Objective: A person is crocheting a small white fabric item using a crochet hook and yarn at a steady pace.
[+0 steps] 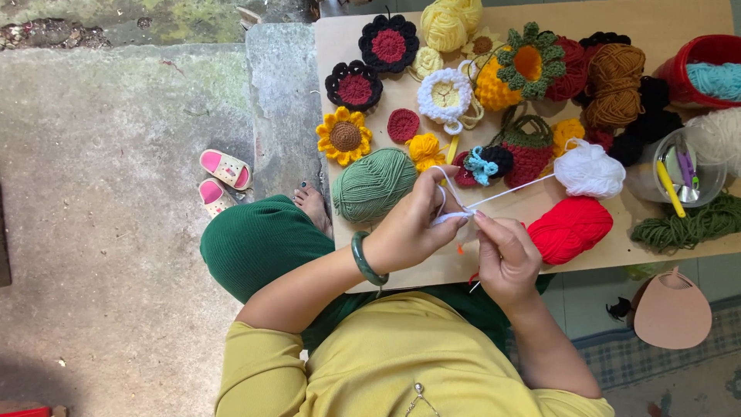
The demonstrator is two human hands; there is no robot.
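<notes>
While both hands are working at board centre, the left hand (413, 224) is pinching a small white crochet piece (451, 218), fingers closed on it. The right hand (505, 259) is closing on what looks like a hook. White yarn (513, 191) is running to a white ball (589, 171) at 2 o'clock. Judging it soft, light, limp: pinching close to the stitches is best.

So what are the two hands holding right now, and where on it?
Both hands pinch a small white crochet piece at its edges: the left hand with white yarn looped over its fingers, the right hand apparently holding a hook, mostly hidden.
</notes>
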